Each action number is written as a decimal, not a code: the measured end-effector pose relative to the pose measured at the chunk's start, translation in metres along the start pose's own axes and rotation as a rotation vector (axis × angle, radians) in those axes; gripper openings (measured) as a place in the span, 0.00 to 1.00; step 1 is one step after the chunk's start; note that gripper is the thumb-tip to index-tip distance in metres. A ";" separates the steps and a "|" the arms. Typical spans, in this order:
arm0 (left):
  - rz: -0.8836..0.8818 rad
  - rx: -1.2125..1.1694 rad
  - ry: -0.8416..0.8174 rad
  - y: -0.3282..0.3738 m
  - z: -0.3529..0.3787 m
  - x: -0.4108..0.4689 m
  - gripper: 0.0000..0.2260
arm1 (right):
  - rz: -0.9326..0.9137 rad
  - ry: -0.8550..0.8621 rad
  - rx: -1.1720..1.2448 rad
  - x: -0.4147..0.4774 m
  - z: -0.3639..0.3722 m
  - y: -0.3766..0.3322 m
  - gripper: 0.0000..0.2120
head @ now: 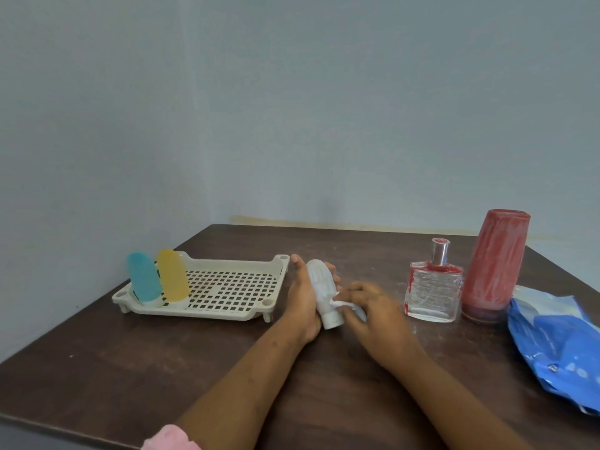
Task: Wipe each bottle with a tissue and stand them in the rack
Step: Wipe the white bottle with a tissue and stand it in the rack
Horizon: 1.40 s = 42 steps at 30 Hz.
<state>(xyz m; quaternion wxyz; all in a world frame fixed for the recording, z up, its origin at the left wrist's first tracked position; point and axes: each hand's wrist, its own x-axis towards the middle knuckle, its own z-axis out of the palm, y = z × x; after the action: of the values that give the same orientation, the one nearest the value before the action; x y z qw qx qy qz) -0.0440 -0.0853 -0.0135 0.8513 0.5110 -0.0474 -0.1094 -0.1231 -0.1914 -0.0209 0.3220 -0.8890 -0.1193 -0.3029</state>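
My left hand [302, 300] grips a small white bottle [321, 287], cap end toward me, just right of the rack. My right hand [373, 306] pinches a crumpled white tissue [344, 303] against the bottle's lower side near the cap. The cream plastic rack [227, 287] sits at the left of the table. A blue bottle [144, 277] and a yellow bottle [173, 276] stand cap-down in its left end. A clear glass bottle with red smears [433, 287] and a tall red bottle [493, 264] stand to the right of my hands.
A blue tissue pack [558, 345] lies at the table's right edge. The dark brown table [130, 368] meets a grey wall at the back and left. A pink sleeve [168, 440] shows at the bottom edge.
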 end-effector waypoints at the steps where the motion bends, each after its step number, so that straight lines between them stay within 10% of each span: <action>1: 0.003 0.003 -0.003 -0.001 -0.001 0.001 0.33 | 0.000 0.019 0.011 0.002 0.001 0.001 0.11; 42: 0.035 0.061 -0.117 -0.003 -0.007 0.007 0.35 | 0.141 0.046 0.164 0.001 -0.004 -0.003 0.03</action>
<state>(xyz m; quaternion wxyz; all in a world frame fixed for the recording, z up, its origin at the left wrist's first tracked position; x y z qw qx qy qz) -0.0363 -0.0828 -0.0198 0.8330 0.5284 -0.1093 -0.1225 -0.1256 -0.1921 -0.0166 0.4169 -0.8586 -0.0736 -0.2891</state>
